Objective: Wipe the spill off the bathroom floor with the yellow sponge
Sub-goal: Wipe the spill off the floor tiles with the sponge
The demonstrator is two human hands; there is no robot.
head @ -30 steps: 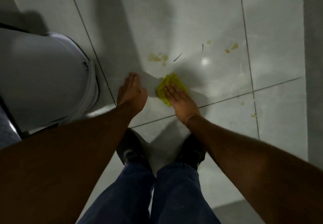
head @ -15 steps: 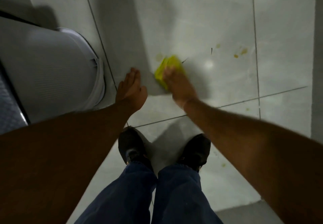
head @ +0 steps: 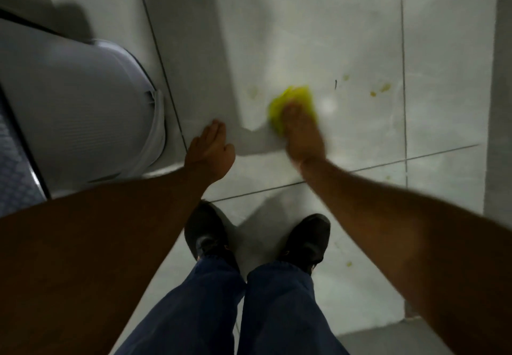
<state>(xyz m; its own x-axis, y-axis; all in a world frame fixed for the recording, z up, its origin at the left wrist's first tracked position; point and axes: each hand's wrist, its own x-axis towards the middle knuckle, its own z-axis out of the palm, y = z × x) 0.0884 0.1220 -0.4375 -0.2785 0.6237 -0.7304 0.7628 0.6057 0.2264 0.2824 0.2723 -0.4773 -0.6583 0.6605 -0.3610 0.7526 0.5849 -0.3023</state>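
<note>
My right hand [head: 303, 132] presses the yellow sponge [head: 293, 99] flat on the pale tiled floor [head: 304, 21]; the hand and sponge are motion-blurred. A faint yellowish smear [head: 252, 91] lies just left of the sponge. Small brownish-yellow spill spots [head: 381, 89] sit to the right, near a grout line, and a thin dark fleck [head: 335, 84] lies between them and the sponge. My left hand [head: 210, 152] rests flat on the floor, fingers together, holding nothing.
A white toilet [head: 83, 110] fills the left side, close to my left hand. My two black shoes [head: 206, 232] and blue trouser legs stand below the hands. More small drips [head: 349, 263] lie by the right shoe. A grey wall base [head: 501, 105] runs along the right.
My right hand slid the sponge forward over the brownish smear, then rightward. The smear is now only a faint trace. My left hand stayed planted.
</note>
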